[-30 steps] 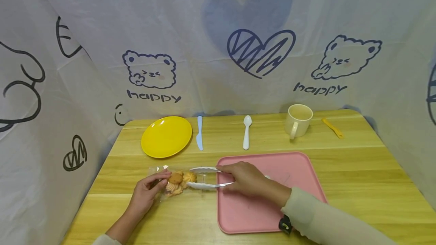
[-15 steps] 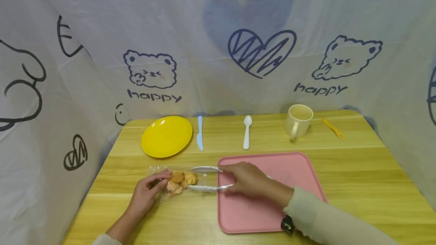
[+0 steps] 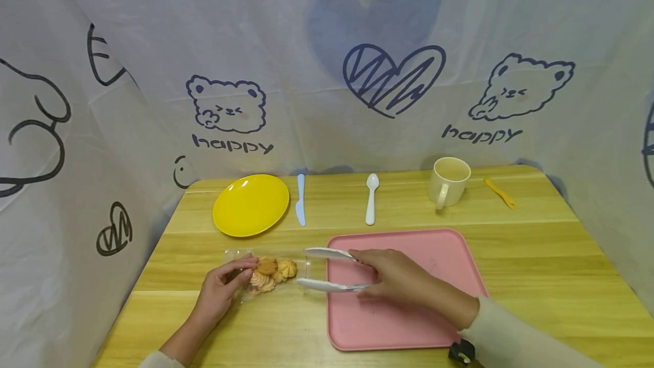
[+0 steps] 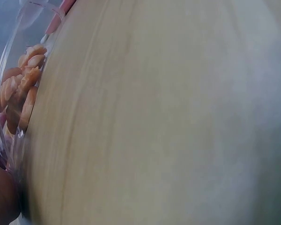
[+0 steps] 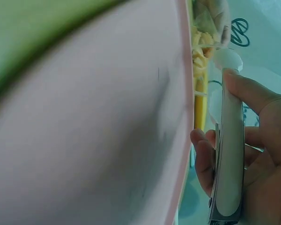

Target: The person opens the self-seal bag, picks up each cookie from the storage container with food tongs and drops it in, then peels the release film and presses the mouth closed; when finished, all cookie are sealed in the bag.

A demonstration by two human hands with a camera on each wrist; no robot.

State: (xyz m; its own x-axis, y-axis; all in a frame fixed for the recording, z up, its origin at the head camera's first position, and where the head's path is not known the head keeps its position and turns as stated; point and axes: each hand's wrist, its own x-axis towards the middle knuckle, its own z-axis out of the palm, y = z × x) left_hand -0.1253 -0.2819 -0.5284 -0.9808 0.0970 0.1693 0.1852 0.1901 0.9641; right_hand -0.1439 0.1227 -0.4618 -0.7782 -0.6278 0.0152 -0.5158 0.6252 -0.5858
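Gripping white tongs just left of the pink tray, the right hand clasps them — the left hand pinches the cookie bag on the desk.

Wooden table, seemingly cloth cartoon-print backdrop.

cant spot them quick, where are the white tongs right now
In the head view the white tongs sit front-centre, held by the right hand over the pink tray's left edge, tips pointing at the cookie bag.
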